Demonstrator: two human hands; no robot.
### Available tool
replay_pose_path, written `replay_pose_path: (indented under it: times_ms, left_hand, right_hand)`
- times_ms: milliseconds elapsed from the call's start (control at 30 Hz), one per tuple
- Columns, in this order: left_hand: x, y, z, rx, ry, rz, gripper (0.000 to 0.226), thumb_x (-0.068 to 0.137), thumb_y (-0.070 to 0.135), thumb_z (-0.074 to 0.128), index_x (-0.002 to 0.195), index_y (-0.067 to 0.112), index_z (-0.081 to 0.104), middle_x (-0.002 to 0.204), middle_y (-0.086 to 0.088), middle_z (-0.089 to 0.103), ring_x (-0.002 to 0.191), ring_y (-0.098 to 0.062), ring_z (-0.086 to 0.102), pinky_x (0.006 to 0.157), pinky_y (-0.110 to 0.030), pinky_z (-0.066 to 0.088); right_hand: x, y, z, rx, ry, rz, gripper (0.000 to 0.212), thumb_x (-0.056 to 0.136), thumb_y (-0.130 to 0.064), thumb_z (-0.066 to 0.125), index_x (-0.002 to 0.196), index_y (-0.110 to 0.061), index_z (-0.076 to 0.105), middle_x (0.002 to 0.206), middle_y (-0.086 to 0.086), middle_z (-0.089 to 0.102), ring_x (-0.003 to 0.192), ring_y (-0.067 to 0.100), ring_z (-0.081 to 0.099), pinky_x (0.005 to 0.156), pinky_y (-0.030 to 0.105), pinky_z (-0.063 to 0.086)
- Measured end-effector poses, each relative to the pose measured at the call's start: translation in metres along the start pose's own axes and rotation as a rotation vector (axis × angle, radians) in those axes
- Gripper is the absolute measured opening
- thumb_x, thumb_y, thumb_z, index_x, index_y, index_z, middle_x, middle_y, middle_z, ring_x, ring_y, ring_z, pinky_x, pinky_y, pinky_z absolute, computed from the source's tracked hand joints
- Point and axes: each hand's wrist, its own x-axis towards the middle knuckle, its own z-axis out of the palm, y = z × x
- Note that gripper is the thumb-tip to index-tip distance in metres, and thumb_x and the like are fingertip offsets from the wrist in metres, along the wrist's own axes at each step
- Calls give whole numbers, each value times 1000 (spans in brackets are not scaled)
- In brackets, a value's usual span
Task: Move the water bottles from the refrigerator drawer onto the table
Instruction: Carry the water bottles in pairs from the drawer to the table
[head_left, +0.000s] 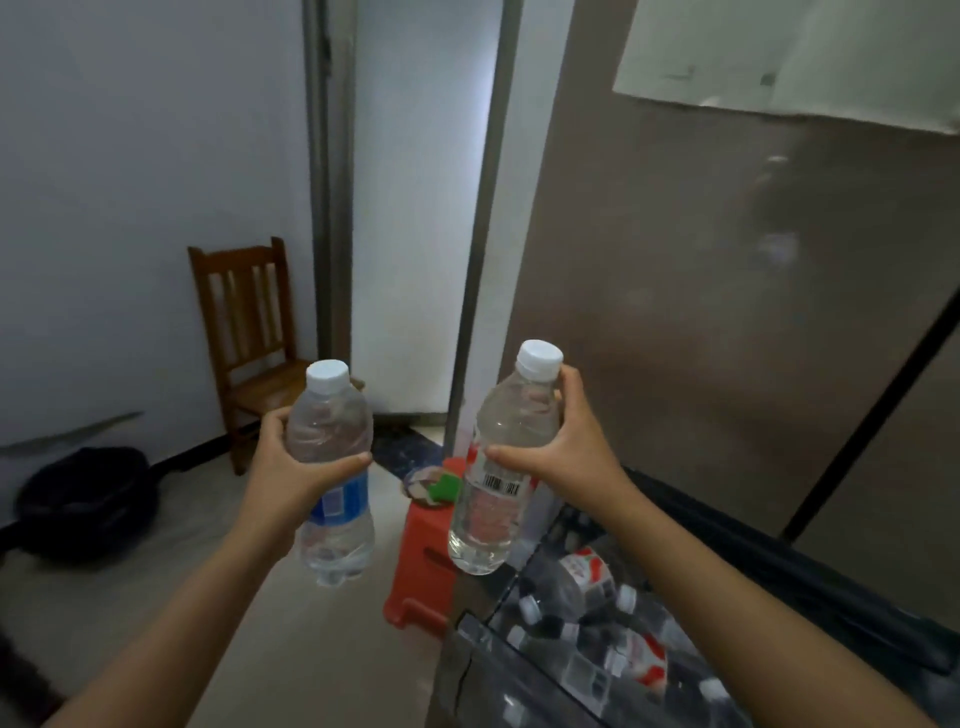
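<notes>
**Water bottle with blue label (340, 501) in the left hand (283, 462), red-label bottle (493, 514) in the right hand (566, 447)**

Far out to the left of the left hand's grip, a dark tub (88, 499) sits low on the floor. A wooden chair (249, 332) stands against the wall behind that hand. The left hand is wrapped round the upper body of its bottle: the thumb lies across the front just above the blue label and the fingers curl round the far side. The bottle hangs close to upright from the grip, white cap on top, most of its body below the thumb.

Between the two grips and lower down stands a red stool (421, 566) with a small green item on it. The two bottles are apart, not touching.

The right hand clasps the red-label bottle at the shoulder, thumb across the front just above the barcode, fingers curled behind near the neck. This bottle is tilted, its white cap leaning right and its base swung left.

Below and to the right of this grip, the refrigerator drawer (470, 670) is pulled open, with more bottles (587, 571) lying inside. Behind the right hand rises the brown refrigerator door (727, 312), a sheet of paper (779, 52) at its top.
</notes>
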Motion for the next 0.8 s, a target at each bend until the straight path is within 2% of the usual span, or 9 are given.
replay_pose_path:
  times_ms: [100, 167, 300, 400, 500, 633, 800]
  left_hand:
    - [-13, -15, -39, 88, 141, -56, 72, 63, 2, 78, 120, 18, 37, 119, -8, 50, 110, -26, 51, 93, -48, 45]
    - [-24, -20, -58, 121, 229, -77, 68, 62, 2, 78, 115, 19, 38, 113, -7, 51, 106, -26, 52, 88, -45, 46]
    - [-55, -23, -88, 160, 427, -92, 69, 63, 0, 78, 115, 18, 38, 111, -7, 51, 104, -25, 52, 85, -41, 45]
    - [-85, -25, -101, 162, 547, -92, 69, 64, 0, 78, 116, 18, 37, 112, -7, 51, 103, -24, 53, 83, -41, 46]
    - [-125, -25, -103, 175, 679, -85, 68, 64, 0, 77, 116, 20, 37, 113, -5, 50, 103, -22, 52, 85, -40, 45]
    - [-197, -41, -103, 193, 953, -129, 69, 64, 1, 78, 114, 22, 35, 114, -4, 50, 104, -21, 51, 86, -39, 44]
    - [-278, -47, -111, 248, 1110, -243, 70, 62, 2, 80, 114, 20, 37, 113, -7, 53, 103, -26, 54, 88, -43, 46]
  right_hand:
    - [16, 8, 36, 52, -136, -22, 68, 65, -10, 79, 106, -41, 35, 111, -11, 52, 104, 9, 55, 84, 26, 50]
    - [23, 16, 55, 70, -215, -32, 66, 66, -11, 80, 105, -40, 36, 111, -8, 53, 106, 11, 56, 85, 28, 51]
    - [34, 27, 88, 81, -420, -56, 70, 64, -18, 81, 113, -38, 35, 116, -1, 54, 110, 18, 56, 91, 43, 51]
    - [37, 32, 109, 71, -526, -91, 69, 62, -21, 82, 105, -47, 34, 115, -3, 54, 109, 17, 55, 92, 41, 50]
    - [31, 38, 125, 51, -621, -132, 71, 63, -22, 81, 111, -40, 32, 112, -7, 52, 108, 16, 54, 90, 39, 50]
    - [9, 42, 149, 26, -782, -213, 73, 64, -23, 81, 115, -37, 31, 109, -7, 50, 103, 15, 53, 80, 33, 51]
    - [-31, 42, 183, 10, -932, -255, 76, 63, -24, 81, 115, -42, 28, 103, -14, 47, 99, 15, 53, 75, 35, 55]
